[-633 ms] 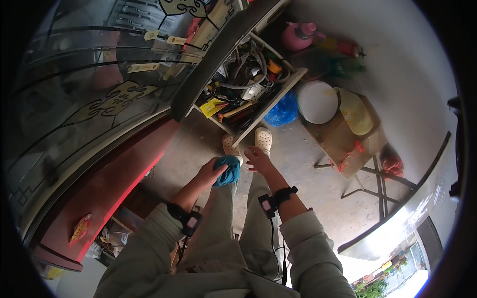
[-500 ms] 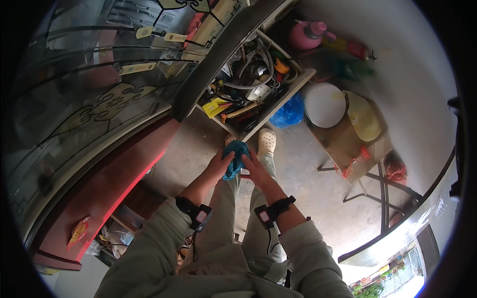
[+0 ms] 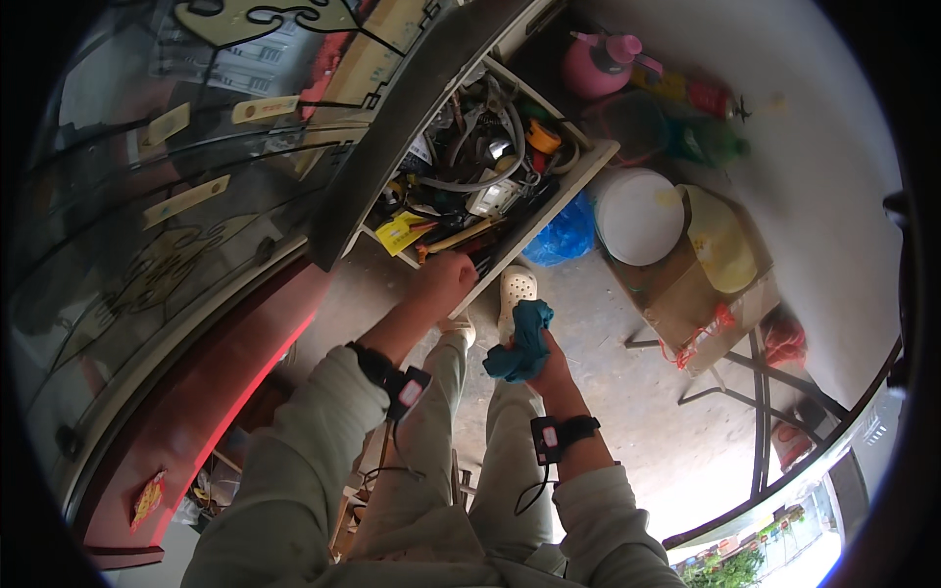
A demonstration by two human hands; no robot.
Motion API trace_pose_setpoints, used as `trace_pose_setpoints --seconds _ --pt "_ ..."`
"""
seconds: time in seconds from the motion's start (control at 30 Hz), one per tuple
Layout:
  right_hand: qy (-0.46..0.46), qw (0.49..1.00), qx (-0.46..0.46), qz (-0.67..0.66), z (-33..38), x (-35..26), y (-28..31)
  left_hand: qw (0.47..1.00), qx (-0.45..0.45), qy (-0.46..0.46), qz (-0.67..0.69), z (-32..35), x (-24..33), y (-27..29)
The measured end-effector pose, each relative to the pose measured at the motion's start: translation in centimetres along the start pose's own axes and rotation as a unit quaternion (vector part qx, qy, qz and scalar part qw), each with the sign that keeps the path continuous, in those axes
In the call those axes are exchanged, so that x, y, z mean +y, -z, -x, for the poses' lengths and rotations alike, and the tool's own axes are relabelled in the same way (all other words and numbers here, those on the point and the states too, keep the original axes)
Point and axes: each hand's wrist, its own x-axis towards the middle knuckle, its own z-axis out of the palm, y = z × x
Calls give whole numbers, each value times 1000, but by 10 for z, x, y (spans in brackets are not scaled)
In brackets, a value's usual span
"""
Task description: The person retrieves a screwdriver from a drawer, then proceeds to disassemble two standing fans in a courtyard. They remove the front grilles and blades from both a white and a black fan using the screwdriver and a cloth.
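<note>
A crumpled teal cloth (image 3: 524, 348) hangs from my right hand (image 3: 555, 370), which is closed around one side of it, above my right leg. My left hand (image 3: 446, 282) is at the near corner of the open drawer (image 3: 549, 221), its fingers curled down beside the drawer's front board. What those fingers hold, if anything, is hidden. Inside the drawer lie a grey hose (image 3: 469, 184), a yellow packet (image 3: 400, 233), a wooden-handled tool (image 3: 461, 235), an orange-yellow item (image 3: 542, 136) and a jumble of small tools.
A dark-edged cabinet with glass doors (image 3: 186, 147) and a red panel (image 3: 211, 392) stand on my left. Beyond the drawer are a blue plastic bag (image 3: 563, 233) and a pink spray bottle (image 3: 596, 69). Right of it, a cardboard box (image 3: 676, 314) carries a white round lid (image 3: 639, 218).
My hands have parted. The left one has let go of the teal cloth and moved up to the drawer, while the right one has carried the cloth right and slightly down.
</note>
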Motion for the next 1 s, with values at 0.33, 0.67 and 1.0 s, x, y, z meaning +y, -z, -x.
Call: trace_pose_setpoints --seconds 0.33,0.67,1.0 --pt "3 993 -105 -49 -4 4 41 976 16 117 -183 -56 -10 -39" --pt "16 994 -77 -79 -13 3 42 966 24 141 -217 -55 13 -46" --pt "49 998 -40 -10 -10 -10 33 973 -3 96 -211 -66 -30 -18"
